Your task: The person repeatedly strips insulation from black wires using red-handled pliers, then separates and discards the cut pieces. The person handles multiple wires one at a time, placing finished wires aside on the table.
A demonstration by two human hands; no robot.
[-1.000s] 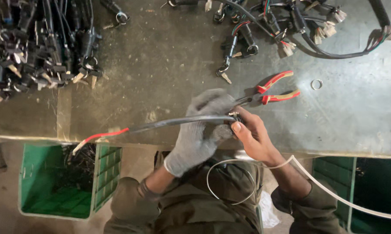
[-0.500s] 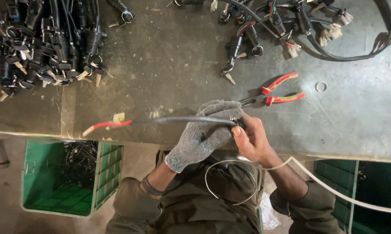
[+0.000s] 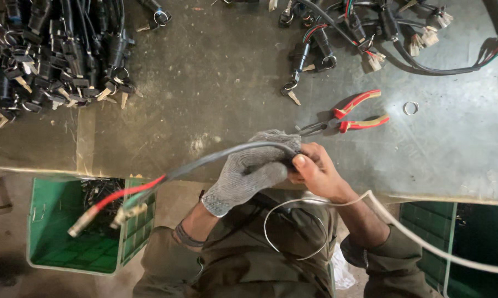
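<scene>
Grey metal counter (image 3: 216,99), near edge: your gloved left hand (image 3: 249,171) is wrapped around the black cable (image 3: 221,157); your bare right hand (image 3: 315,171) pinches its end. Red-handled pliers (image 3: 348,116) lie just beyond.

The gloved left hand (image 3: 249,171) and bare right hand (image 3: 315,171) cover the grey cable's (image 3: 216,159) end between them. Frame edges crop the black connector pile (image 3: 50,60), the white tube (image 3: 436,248) and both green crates (image 3: 56,243).
</scene>
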